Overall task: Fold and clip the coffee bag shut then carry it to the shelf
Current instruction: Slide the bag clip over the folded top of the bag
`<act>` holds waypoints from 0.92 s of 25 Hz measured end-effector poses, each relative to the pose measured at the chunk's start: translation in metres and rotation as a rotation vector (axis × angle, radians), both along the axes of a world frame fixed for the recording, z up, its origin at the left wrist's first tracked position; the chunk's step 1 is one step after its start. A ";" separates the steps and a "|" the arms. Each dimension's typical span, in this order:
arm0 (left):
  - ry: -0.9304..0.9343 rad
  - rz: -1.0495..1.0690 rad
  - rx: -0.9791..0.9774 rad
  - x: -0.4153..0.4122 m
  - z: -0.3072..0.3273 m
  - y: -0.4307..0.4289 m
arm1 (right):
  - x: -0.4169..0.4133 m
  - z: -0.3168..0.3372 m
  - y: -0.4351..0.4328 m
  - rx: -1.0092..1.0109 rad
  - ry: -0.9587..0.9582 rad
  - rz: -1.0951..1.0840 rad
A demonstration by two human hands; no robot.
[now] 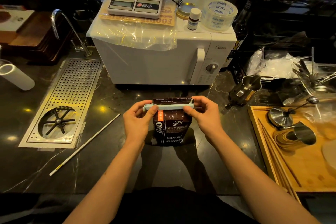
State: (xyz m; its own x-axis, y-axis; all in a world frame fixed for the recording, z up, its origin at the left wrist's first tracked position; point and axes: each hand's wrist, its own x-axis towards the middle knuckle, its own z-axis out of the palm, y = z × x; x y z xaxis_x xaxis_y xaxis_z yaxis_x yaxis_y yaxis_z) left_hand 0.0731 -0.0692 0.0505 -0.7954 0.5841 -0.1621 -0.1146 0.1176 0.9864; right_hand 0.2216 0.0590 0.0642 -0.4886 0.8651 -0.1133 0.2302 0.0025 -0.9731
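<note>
A dark brown coffee bag stands upright on the black marble counter, its top folded over. A pale green bag clip lies across the folded top, horizontal. My left hand pinches the clip's left end between thumb and fingers. My right hand grips the clip's right end, thumb in front and fingers over the bag's top edge. The bag's upper back side is hidden behind the clip and my fingers.
A white microwave stands right behind the bag, with a scale and tape roll on top. A perforated drip tray and a white stick lie left. A wooden tray with metal jugs sits right.
</note>
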 end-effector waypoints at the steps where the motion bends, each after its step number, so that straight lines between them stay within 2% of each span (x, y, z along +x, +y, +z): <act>1: 0.071 -0.051 -0.029 -0.003 0.003 -0.002 | 0.001 0.001 0.001 0.021 -0.008 0.044; 5: 0.526 -0.302 -0.140 -0.016 0.018 0.002 | -0.004 0.010 0.007 0.284 -0.120 0.198; 7: 0.684 -0.365 -0.114 -0.017 0.026 0.010 | -0.010 0.016 0.009 0.406 -0.150 0.243; 11: 0.733 -0.432 -0.084 -0.021 0.033 0.024 | -0.021 0.024 0.012 0.516 -0.197 0.318; 16: 0.781 -0.423 -0.093 -0.021 0.029 0.027 | -0.030 0.024 0.005 0.584 -0.286 0.287; 20: 0.748 -0.413 -0.073 -0.018 0.027 0.026 | -0.035 0.028 -0.004 0.702 -0.452 0.237; 23: 0.654 -0.356 -0.050 -0.017 0.023 0.021 | -0.032 0.025 -0.005 0.642 -0.419 0.208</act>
State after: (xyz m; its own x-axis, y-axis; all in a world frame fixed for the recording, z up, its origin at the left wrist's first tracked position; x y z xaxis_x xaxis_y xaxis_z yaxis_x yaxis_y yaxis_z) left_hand 0.0560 -0.0478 0.0731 -0.5029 0.8286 0.2459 0.5470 0.0848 0.8329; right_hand 0.1898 0.0538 0.0893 -0.6742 0.7195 0.1667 0.5103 0.6170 -0.5991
